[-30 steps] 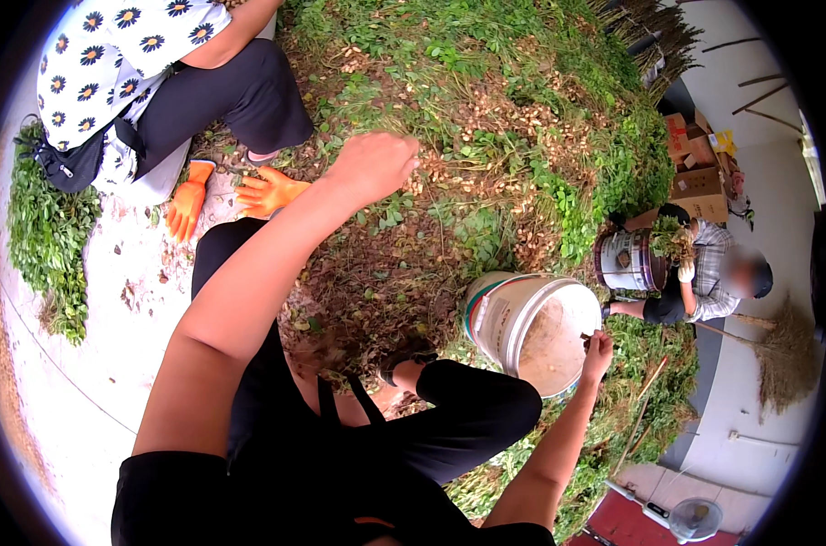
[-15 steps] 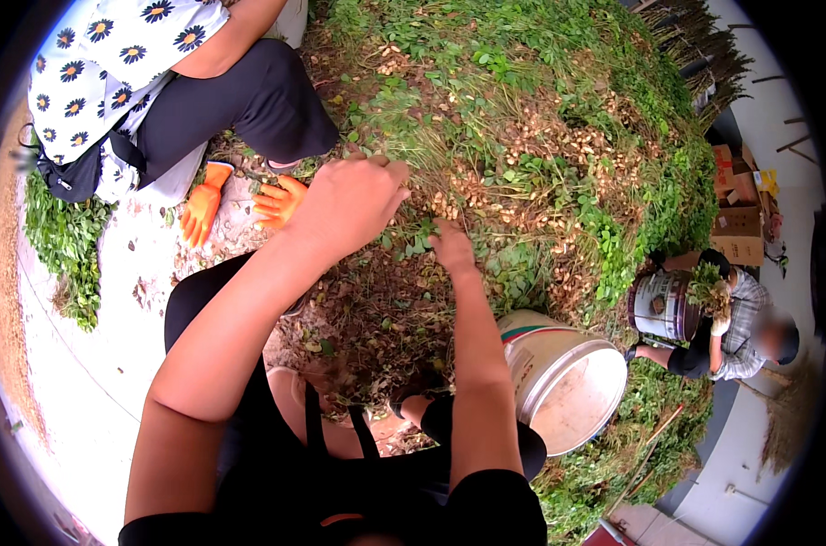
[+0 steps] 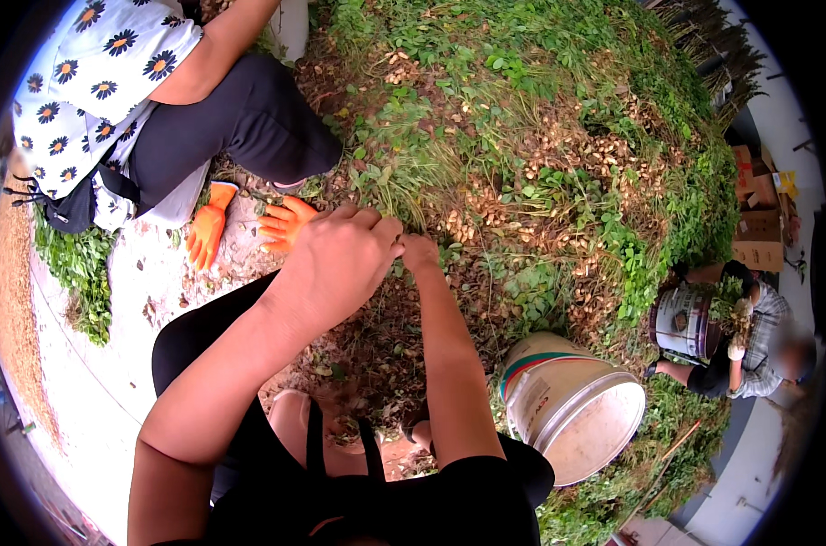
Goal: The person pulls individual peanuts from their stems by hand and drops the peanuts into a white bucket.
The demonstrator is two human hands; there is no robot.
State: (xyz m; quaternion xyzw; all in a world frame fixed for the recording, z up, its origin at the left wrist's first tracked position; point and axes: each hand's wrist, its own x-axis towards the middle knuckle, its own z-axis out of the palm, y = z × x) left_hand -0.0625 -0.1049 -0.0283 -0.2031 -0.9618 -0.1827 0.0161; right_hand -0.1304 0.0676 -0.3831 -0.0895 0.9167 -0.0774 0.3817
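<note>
"What lies around that white bucket [image 3: 545, 396]?"

"Beyond it and to its left spreads a broad heap of peanut plants [image 3: 399, 187], with pale peanuts [image 3: 604, 141] showing among the leaves."

"Anything in the way?"

"The wearer's dark knee [image 3: 529, 473] is right at the bucket's near left side, overlapping its edge in view. Well to the bucket's left, two orange gloves [image 3: 208, 232] lie on the pale ground [image 3: 135, 373]; one is partly covered by the left hand [image 3: 351, 255]. Farther that way sits a person in a daisy-print top [image 3: 112, 82]. A thin stick [image 3: 668, 460] lies to the bucket's right."

"And the hands?"

"Both are left of the bucket, near the plants. The left is curled, its palm hidden; the right hand [image 3: 418, 250] meets its fingertips. I can't tell whether either grips anything."

"What do the containers hold?"

"The bucket tips its mouth to the right; the inside wall is pale with brownish smears, and I can't make out the bottom. Beyond it on the right, a co-worker [image 3: 763, 341] holds greenery [image 3: 729, 305] at a dark-rimmed pail [image 3: 684, 323], contents hidden. Cardboard boxes [image 3: 759, 232] stand farther back."
</note>
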